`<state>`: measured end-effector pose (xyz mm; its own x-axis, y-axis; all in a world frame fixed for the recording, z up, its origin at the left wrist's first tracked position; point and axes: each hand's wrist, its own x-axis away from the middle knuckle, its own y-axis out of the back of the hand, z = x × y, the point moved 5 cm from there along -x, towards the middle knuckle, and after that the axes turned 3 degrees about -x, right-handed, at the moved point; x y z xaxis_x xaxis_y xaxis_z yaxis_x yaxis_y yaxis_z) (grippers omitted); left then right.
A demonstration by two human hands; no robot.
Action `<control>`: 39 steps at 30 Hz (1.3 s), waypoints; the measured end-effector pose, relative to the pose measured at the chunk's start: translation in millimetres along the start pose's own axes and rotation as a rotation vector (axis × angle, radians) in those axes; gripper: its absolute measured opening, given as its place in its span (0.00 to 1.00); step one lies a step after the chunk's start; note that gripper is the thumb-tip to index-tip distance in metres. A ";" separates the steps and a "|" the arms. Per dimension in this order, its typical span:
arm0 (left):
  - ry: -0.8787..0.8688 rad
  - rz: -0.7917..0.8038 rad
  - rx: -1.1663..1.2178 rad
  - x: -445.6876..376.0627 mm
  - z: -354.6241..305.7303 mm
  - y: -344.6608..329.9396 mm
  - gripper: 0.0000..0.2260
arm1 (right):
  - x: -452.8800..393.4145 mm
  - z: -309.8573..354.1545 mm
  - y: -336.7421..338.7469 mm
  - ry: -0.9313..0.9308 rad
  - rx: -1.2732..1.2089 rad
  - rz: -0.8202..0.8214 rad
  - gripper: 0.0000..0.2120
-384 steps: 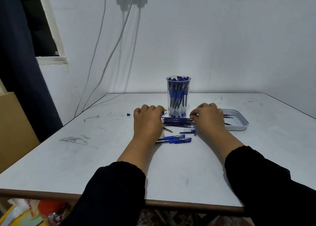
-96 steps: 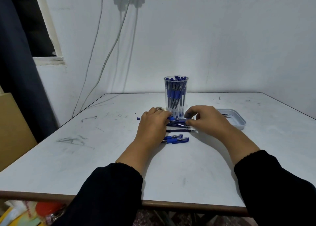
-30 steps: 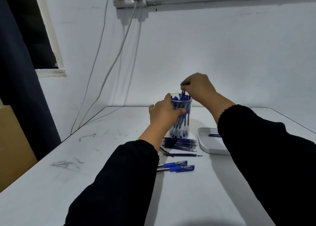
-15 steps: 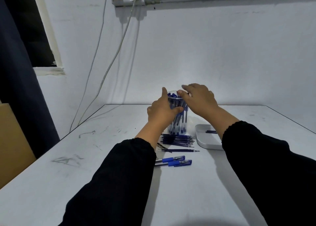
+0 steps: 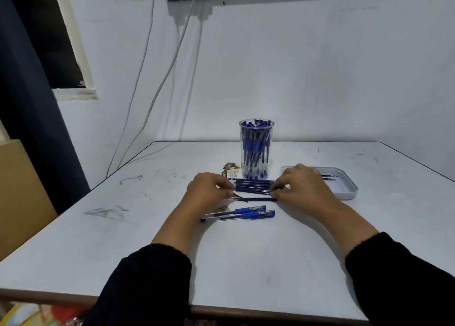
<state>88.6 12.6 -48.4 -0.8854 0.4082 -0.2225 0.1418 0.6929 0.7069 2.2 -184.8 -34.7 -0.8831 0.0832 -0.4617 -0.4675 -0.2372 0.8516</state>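
Note:
A clear plastic cup (image 5: 256,150) full of blue capped pens stands upright at the middle of the white table (image 5: 246,264). Just in front of it lies a bundle of thin dark blue refills (image 5: 253,186). My left hand (image 5: 206,192) pinches the bundle's left end, and my right hand (image 5: 300,187) pinches its right end. One single refill (image 5: 256,199) lies apart, just nearer me. Two blue capped pens (image 5: 241,213) lie side by side closer still.
A shallow grey tray (image 5: 344,190) with a couple of refills sits right of my right hand. A dark worn patch (image 5: 230,168) marks the table left of the cup. Cables hang down the wall behind. A cardboard box (image 5: 22,192) stands off the table's left edge.
Both hands left the cup and came down to the refill bundle in front of it, one at each end. The camera tilted down and back.

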 end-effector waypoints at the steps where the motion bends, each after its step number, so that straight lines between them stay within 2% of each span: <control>1: -0.011 0.000 -0.042 -0.2 0.8 -0.9 0.06 | 1.5 0.5 -2.0 -0.005 0.028 0.006 0.06; 5: -0.054 0.006 -0.202 3.3 -7.1 -1.6 0.02 | 5.9 5.0 -8.4 -0.003 0.061 -0.017 0.07; 9: -0.061 0.127 -0.106 6.1 -9.3 -8.4 0.07 | 4.4 8.0 -13.4 0.000 0.108 -0.028 0.07; 16: -0.097 0.288 -0.148 9.8 -11.9 -13.3 0.10 | -1.4 11.1 -20.0 -0.016 0.162 -0.067 0.08; 33: -0.097 0.285 -0.125 7.7 -9.8 -21.7 0.05 | -2.5 10.0 -18.2 -0.010 0.119 -0.100 0.08; 39: -0.108 0.319 -0.064 8.4 -12.4 -23.2 0.07 | -0.6 9.9 -11.7 -0.011 0.079 -0.124 0.07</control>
<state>72.4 -7.4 -58.4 -0.7488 0.6608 -0.0510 0.3727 0.4834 0.7921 7.8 -172.5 -42.0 -0.8188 0.1181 -0.5617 -0.5739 -0.1478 0.8055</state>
